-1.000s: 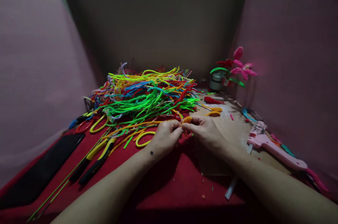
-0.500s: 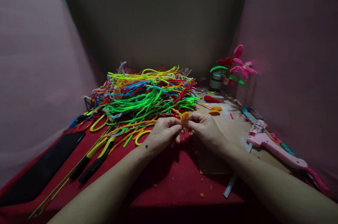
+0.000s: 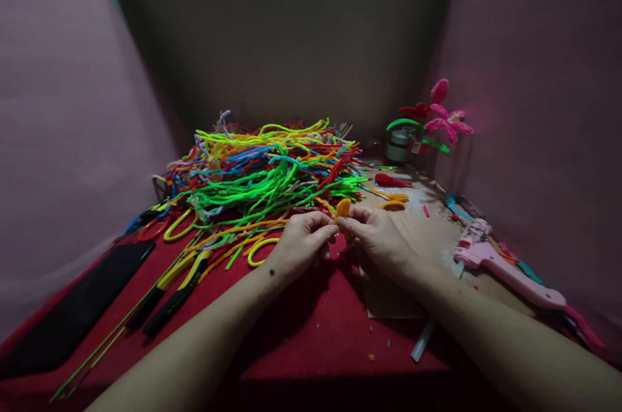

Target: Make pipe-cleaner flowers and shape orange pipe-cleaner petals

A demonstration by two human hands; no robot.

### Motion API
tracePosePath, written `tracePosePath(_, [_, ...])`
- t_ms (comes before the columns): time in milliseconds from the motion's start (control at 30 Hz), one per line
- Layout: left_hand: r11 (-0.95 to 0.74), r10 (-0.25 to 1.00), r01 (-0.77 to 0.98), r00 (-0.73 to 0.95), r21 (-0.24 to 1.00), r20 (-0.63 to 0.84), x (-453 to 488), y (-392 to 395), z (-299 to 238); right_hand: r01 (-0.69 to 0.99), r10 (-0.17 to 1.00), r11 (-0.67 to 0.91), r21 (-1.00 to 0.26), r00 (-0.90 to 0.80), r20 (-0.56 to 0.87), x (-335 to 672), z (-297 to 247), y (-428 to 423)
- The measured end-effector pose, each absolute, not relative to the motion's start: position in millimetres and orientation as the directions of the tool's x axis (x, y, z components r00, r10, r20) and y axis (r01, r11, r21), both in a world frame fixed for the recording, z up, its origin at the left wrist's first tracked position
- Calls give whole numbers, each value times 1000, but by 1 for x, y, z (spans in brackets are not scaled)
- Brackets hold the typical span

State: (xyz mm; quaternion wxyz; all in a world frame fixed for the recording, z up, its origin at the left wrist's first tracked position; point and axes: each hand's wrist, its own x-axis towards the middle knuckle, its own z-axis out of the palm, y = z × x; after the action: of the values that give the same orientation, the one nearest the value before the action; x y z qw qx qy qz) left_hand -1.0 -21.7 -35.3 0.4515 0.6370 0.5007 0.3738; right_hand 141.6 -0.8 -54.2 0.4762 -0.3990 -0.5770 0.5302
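My left hand (image 3: 302,241) and my right hand (image 3: 378,235) meet over the red cloth, fingertips pinched together on a small orange pipe-cleaner petal (image 3: 343,208) that stands up between them. Just behind the hands lies a big heap of pipe cleaners (image 3: 265,169) in green, yellow, red, blue and orange. Two more orange petals (image 3: 396,201) lie on the brown board beyond my right hand.
Yellow-handled pliers (image 3: 172,289) and a black flat case (image 3: 72,315) lie at the left on the red cloth (image 3: 311,341). A pink glue gun (image 3: 505,273) rests at the right. A small jar with pink pipe-cleaner flowers (image 3: 440,120) stands at the back right. Walls close in on three sides.
The orange petal has been turned upright and lifted a little between my fingertips. Both hands have shifted slightly away from me.
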Motion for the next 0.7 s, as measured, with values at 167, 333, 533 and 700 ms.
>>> tracePosePath(167, [-282,958,453,182,846,222,0,-19,-51,91,964,227,-970,-161,211,140,-60,-2])
tracePosePath(333, [-398,917,563,212,724,339,-1,-19,-56,223,957,285,-932,-119,265,138,-63,-2])
tracePosePath(533, [-241,970,375,128,895,207,-3,-16,-37,-16,965,64,-998,-252,66,139,-56,-3])
tracePosePath(700, [-73,976,99,212,992,51,-6,-14,-37,-105,925,-101,-989,-376,-55,140,-54,-7])
